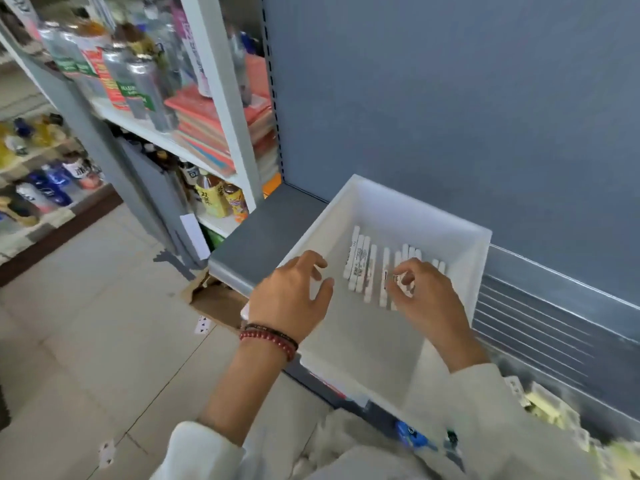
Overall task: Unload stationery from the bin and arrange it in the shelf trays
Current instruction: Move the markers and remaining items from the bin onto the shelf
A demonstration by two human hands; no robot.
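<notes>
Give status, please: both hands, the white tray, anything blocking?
Left hand open, over tray's left edge. Right hand pinches small item at the row of white sticks. White tray sits on grey shelf. No obstruction seen.

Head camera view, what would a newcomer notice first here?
The white tray on the grey shelf, centre, with a row of white sticks inside. Above that row the right hand holds a small labelled item in a pinch grip, while the left hand, wearing red bead bracelets, hovers open over the tray's left rim.
</notes>
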